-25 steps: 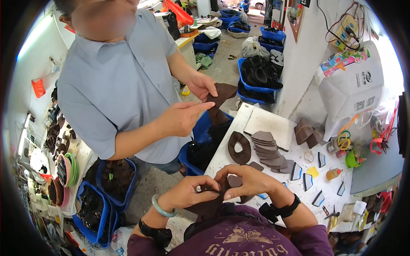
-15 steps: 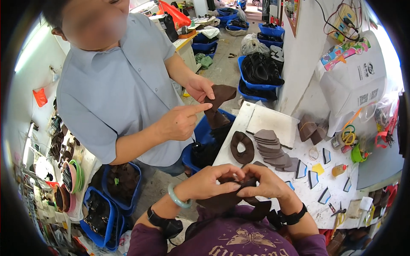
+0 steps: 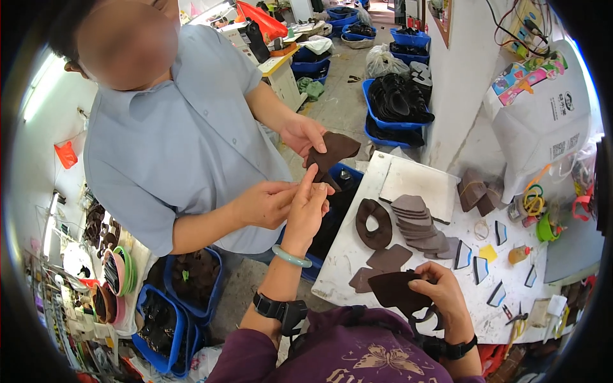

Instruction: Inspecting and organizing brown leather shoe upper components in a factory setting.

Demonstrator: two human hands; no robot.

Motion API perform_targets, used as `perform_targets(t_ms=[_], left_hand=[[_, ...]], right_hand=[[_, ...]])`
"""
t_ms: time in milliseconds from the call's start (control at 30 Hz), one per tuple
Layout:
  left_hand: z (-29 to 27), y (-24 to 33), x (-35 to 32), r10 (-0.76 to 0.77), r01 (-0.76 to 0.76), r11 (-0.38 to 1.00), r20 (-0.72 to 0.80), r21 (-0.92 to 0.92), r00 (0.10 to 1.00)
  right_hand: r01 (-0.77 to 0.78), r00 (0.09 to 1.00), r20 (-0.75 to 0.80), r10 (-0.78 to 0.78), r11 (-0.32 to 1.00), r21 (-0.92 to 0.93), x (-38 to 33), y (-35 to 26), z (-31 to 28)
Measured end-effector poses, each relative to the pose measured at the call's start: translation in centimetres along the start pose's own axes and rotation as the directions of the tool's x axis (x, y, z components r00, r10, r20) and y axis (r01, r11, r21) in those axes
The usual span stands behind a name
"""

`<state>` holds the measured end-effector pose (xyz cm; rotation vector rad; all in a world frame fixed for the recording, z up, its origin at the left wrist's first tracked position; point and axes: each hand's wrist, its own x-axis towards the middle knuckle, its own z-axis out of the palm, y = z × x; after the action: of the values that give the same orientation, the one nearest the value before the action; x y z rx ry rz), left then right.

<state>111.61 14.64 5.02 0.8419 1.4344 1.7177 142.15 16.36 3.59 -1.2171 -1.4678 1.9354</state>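
Note:
My left hand reaches out to a co-worker's hands, its index finger stretched up against the lower edge of a brown shoe-upper piece. That piece hangs from one hand of the co-worker; the co-worker's other hand is beside my left fingers and partly overlapped by them. Over the near edge of the white table, my right hand pinches another dark brown shoe-upper piece by its right end. Flat brown pieces lie just beyond it, near a ring-shaped brown piece.
The white table bears a fanned stack of brown pieces, a pale board, small blue-edged pieces, a small bottle and scissors. Blue bins stand on the floor at left; others are at the back.
My left hand has let go of the shoe-upper piece and moved up and forward to the co-worker's piece. My right hand has carried its piece rightward, and the view has shifted slightly.

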Motion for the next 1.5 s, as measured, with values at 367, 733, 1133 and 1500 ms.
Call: perform_targets(t_ms=[367,733,1133,1500], left_hand=[[-2.0,-1.2,0.2,0.024,-0.023,1.000,-0.035,0.019,0.999],[-1.0,-2.7,2.4,0.194,-0.212,0.977,-0.307,-0.024,0.932],[-1.7,-1.9,3.9,0.061,-0.065,0.998,-0.280,-0.007,0.958],[-1.0,-3.8,0.0,0.039,-0.010,0.992,-0.234,0.125,0.971]], right_hand=[[-0.042,0.999,-0.019,0.044,0.995,0.090,0.2,0.0,-0.2],[-0.066,0.997,-0.020,0.068,0.995,0.075,-0.5,-0.4,0.0],[-0.035,0.997,-0.058,0.041,0.994,0.105,-1.1,1.0,-1.0],[-0.025,0.999,-0.017,0.027,0.989,0.149,-1.3,0.6,-0.8]])
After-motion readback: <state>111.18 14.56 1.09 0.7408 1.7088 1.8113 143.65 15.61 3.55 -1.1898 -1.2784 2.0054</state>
